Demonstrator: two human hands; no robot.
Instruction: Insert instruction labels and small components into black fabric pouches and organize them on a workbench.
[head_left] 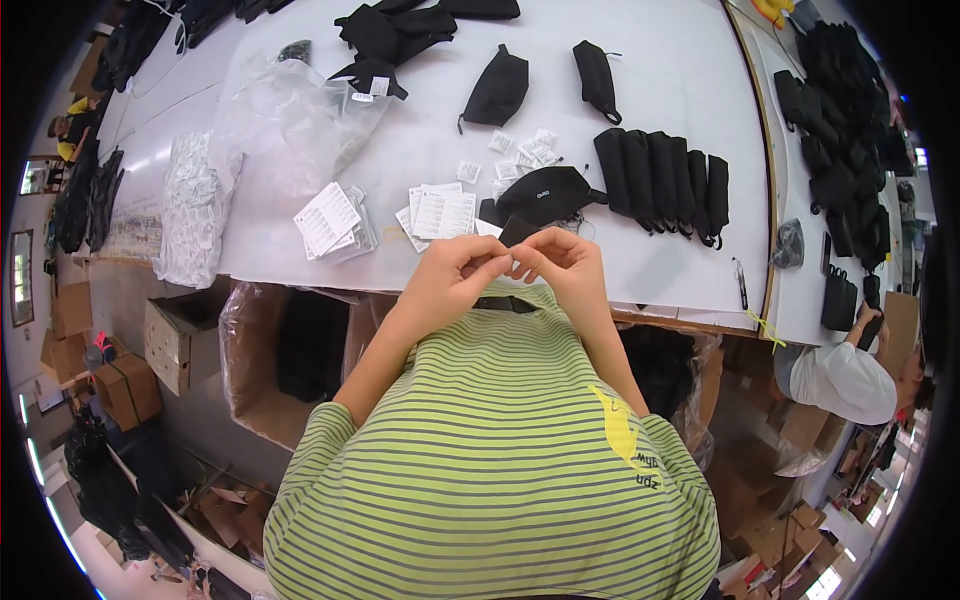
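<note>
My left hand point(458, 277) and my right hand point(570, 270) meet over the table's front edge, thumbs and fingertips pinched together. What lies between the fingertips is too small to make out. A small black card-like piece point(516, 231) shows right behind my fingers; I cannot tell whether either hand holds it. Just beyond lies a black zip pouch point(545, 196) with a small light mark. Several small white sachets point(537, 152) are scattered behind the pouch. To the left of it sit white printed cards point(445, 214) and a second pile of printed cards point(328, 220).
Several black pouches point(660, 180) stand in a row at right, with more black pouches point(400, 35) at the back. A clear plastic bag point(300, 120) and bundled white sachets point(195, 210) lie left. Cartons point(255, 365) sit under the table. A person in white point(840, 383) works at far right.
</note>
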